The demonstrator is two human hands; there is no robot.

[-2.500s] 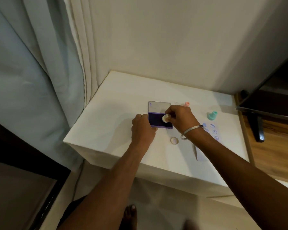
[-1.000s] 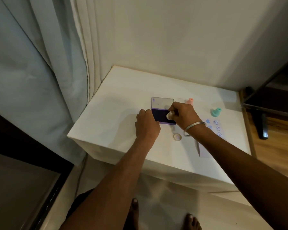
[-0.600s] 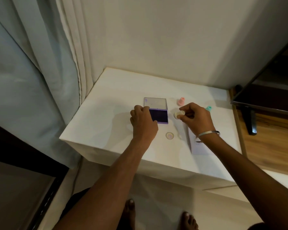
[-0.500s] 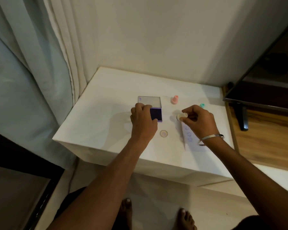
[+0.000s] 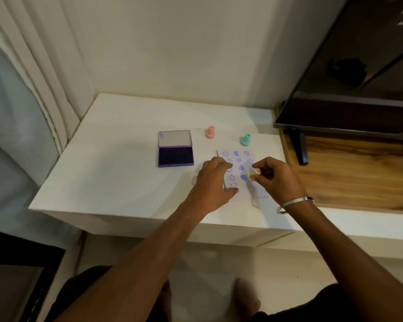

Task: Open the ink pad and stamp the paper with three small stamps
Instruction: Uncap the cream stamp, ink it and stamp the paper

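The purple ink pad lies open on the white table, its clear lid folded back. To its right is a small paper covered with several blue smiley and heart prints. My right hand pinches a cream stamp just above the paper's right part. My left hand rests flat on the paper's left edge, fingers spread. A pink stamp and a teal stamp stand upright behind the paper.
A small round cap lies on the table left of my left hand. A dark screen on a stand sits over a wooden surface to the right. Curtains hang at the left, and a wall is behind.
My right hand carried the cream stamp from the ink pad over to the paper. My left hand left the ink pad and now lies on the paper's left edge.
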